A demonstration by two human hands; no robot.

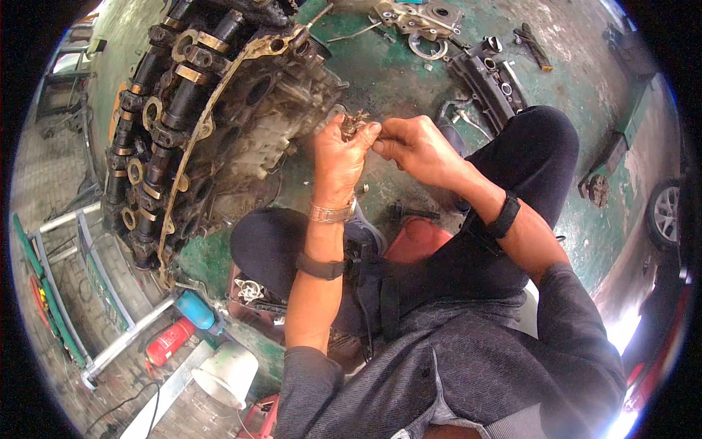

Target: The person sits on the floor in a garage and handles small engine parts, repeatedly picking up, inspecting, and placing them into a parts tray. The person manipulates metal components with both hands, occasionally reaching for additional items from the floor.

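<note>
My left hand (342,157) is raised in front of me with its fingers closed round a small, frayed brown clump (356,124), whose material I cannot make out. Beside it, my right hand (424,150) is closed in a pinch close to the left thumb. Whatever lies between the right fingertips is hidden. Just left of both hands stands a large, oily engine (252,143), tilted in the view. Its dark camshafts (179,102) with shiny lobes lie exposed along the upper left side. Neither hand touches the engine.
On the green floor ahead lie a metal engine cover (424,22) and a long black cover (482,84). At lower left are a white bucket (227,374), a red fire extinguisher (170,341) and a blue bottle (194,310). A car wheel (665,211) stands far right.
</note>
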